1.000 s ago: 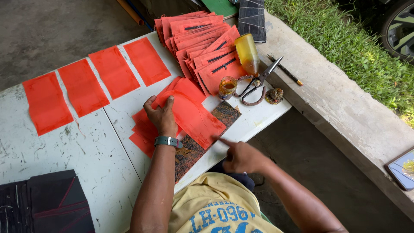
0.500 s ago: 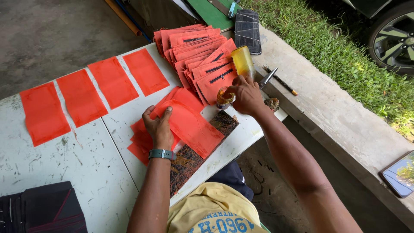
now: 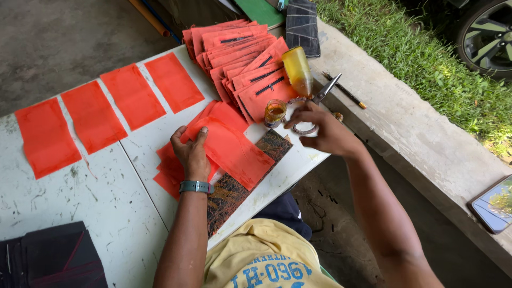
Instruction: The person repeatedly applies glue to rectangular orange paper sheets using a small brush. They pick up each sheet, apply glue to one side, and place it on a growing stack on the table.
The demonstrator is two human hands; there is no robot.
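Observation:
My left hand, with a watch on the wrist, presses flat on a loose pile of orange-red sheets at the table's near edge. A dark patterned piece lies under that pile. My right hand reaches to the table's right corner, its fingers curled on the handles of the scissors, whose blades point away. The thumb is close to a small open jar of amber liquid. An amber bottle lies just beyond, on a fanned stack of orange pieces with black slits.
Several single orange sheets lie in a row on the white table. A dark stack sits at the near left corner. To the right, a concrete ledge carries a pencil, a black folded item and a phone.
My right hand rose from my lap to the table's right corner and settled on the scissors' handles. The left hand has stayed on the orange pile.

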